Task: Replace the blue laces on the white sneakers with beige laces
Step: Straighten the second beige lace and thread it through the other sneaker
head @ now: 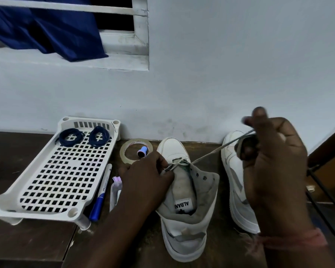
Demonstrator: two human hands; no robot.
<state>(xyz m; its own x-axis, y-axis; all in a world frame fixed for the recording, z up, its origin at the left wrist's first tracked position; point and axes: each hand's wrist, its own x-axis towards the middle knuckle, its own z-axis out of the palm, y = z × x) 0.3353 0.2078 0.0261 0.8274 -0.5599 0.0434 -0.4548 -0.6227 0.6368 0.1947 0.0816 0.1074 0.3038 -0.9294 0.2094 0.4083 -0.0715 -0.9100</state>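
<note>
Near sneaker stands heel toward camera, toe toward the wall, tongue pulled back, long axis running near-to-far. Left hand at the lowest eyelets on this sneaker's left side, fingers curled in and pinching the beige lace right at the eyelet row. Right hand raised up and right of the sneaker, fingers closed round the other run of the same lace, with some slack apparently bunched in the palm. Lace stretched taut in a straight diagonal from the toe-end eyelets up-right to the right fingers. So only the first eyelet rows threaded; rest of this sneaker still open.

Key relation: free end lies right of and above the sneaker, in the right hand; next eyelet sits under the left fingers. Left hand nearer the eyelets, right hand nearer the lace end. Likely next move: bring the end back down-left across the tongue.

Second sneaker just right of the first, partly behind the right hand, lacing not visible.

Farther left of the sneaker: white perforated tray, two coiled blue laces at its far end. Blue laces already off.
</note>
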